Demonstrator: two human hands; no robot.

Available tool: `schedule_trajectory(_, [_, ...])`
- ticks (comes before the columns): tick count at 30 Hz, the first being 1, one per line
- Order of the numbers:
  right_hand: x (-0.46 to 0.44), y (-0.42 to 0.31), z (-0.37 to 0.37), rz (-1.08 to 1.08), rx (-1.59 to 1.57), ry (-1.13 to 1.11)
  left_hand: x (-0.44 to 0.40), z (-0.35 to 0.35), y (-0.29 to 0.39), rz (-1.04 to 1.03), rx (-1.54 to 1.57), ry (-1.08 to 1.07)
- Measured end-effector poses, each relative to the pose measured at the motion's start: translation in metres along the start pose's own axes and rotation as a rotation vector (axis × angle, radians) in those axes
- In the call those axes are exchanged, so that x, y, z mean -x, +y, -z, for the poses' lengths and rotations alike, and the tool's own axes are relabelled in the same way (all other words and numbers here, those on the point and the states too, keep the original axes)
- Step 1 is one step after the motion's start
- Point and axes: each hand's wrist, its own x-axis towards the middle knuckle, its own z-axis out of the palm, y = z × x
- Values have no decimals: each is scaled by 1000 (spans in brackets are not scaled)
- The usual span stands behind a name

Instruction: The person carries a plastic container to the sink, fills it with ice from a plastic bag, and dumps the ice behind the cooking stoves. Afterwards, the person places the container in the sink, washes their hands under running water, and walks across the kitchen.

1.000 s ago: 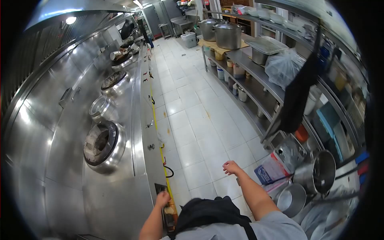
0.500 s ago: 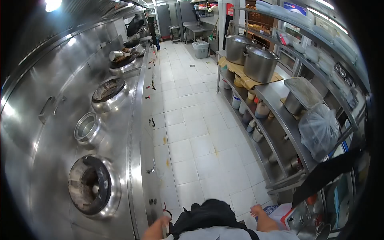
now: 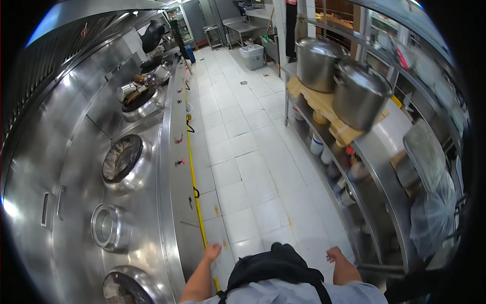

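My left hand [image 3: 213, 251] is low in the view, beside the front of the steel stove counter [image 3: 171, 213] and near the yellow pipe [image 3: 198, 205]. Its fingers are curled in, with nothing visible in them. On the other side of the black apron [image 3: 276, 266], my right hand [image 3: 333, 254] hangs over the floor near the lower end of the steel shelving [image 3: 382, 202]. Its fingers are loosely bent and a little apart, and it holds nothing.
Round wok burners [image 3: 121, 158] line the counter at left. Two large lidded pots [image 3: 362, 96] stand on cardboard [image 3: 326, 114] at right, beyond a plastic bag [image 3: 430, 218]. Tiled floor [image 3: 253, 167] runs back to a grey bin [image 3: 252, 57] and a steel table [image 3: 243, 24].
The view has moved forward along the aisle; pots and burners are nearer. Both hands have shifted in view, and the metal containers at lower right have left it.
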Motion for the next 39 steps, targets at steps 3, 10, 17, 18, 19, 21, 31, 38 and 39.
schedule_trajectory(3, [-45,-176,32,361,437,50,-5,10,-73,54,-591,-265])
schedule_trajectory(10, [-26,-534,29,797,2,114,-107,43,-16,636,-367,-252])
schedule_trajectory(17, [-45,-651,26,592,119,63,-429,142,154,198,-871,-367])
schedule_trajectory(18, [-51,-655,28,532,44,54,-489,155,201,-82,-1189,-328])
schedule_trajectory(19, [-69,-654,29,457,55,25,-527,159,269,10,-844,-40])
schedule_trajectory(21, [-111,-649,38,271,168,-48,-633,169,356,-222,-622,191])
schedule_trajectory(31, [-219,-875,116,-83,4,30,-825,179,508,-118,-382,27])
schedule_trajectory(38, [-292,-1272,155,593,22,137,-837,213,471,409,-654,-405])
schedule_trajectory(39, [-293,-1324,161,700,81,207,-859,221,485,520,-552,-347])
